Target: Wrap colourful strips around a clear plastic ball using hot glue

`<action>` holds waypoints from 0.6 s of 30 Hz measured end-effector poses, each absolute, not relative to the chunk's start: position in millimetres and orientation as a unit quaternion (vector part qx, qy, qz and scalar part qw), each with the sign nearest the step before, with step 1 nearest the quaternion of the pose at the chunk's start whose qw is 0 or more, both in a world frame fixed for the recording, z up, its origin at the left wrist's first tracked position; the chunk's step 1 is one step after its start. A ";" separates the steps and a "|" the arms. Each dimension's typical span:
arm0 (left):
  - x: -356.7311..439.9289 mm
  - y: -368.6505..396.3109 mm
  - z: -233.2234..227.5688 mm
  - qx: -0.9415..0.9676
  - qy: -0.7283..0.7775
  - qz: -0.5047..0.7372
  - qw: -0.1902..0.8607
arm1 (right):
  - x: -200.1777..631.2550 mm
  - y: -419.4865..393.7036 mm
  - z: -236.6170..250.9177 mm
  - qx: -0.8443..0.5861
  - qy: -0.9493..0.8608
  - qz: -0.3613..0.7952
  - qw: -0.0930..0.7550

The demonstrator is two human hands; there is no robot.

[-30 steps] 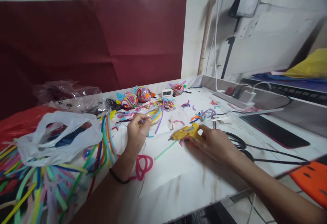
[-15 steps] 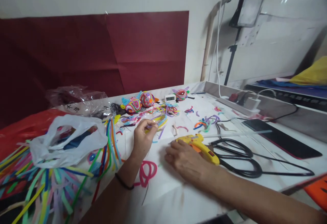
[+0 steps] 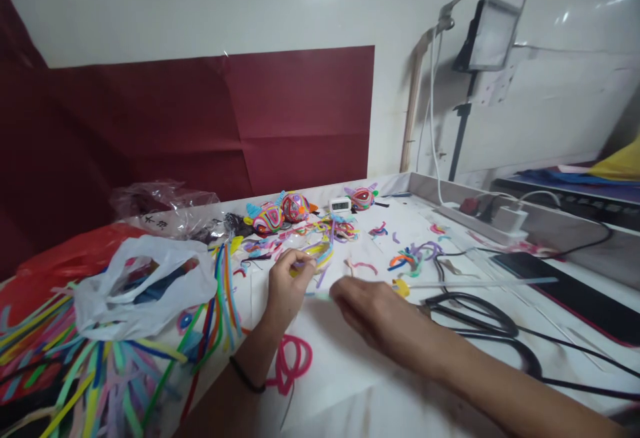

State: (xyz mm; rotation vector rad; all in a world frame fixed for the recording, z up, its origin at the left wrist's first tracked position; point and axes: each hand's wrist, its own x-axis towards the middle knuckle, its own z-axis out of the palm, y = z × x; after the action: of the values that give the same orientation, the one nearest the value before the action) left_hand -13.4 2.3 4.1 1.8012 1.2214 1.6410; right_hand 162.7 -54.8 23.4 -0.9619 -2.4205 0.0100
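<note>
The left hand (image 3: 286, 285) is keeping its fingertips pinched on a small bundle of pipe-cleaner pieces (image 3: 316, 256) near the middle of the bench (image 3: 400, 398), as before. The right hand (image 3: 373, 311) has let go of the yellow glue gun (image 3: 401, 287), which is now lying mostly hidden behind it, and is sliding leftward with fingers loosely curled, touching a pale green pipe cleaner (image 3: 320, 296); whether it is gripping it cannot be told.

Right hand (image 3: 370, 311) off glue gun (image 3: 401, 287), nearer left.
</note>
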 end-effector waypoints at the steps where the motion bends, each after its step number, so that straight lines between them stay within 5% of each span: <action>1: -13.5 2.3 3.9 0.652 0.442 0.583 0.200 | 166.9 -50.6 27.0 -0.364 -0.881 0.025 0.302; 6: -12.6 2.4 2.5 0.682 0.451 0.554 0.158 | 175.3 -29.2 30.6 -0.387 -0.840 0.017 0.380; 18: -9.0 0.4 0.9 0.720 0.436 0.533 0.093 | 172.5 -25.3 30.6 -0.467 -0.835 -0.099 0.274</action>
State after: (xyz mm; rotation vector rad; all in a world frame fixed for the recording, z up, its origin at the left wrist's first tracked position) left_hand -9.0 0.4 0.9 2.1364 1.2936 1.5818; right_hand 172.5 -25.3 30.6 -1.2568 -2.2454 -0.2652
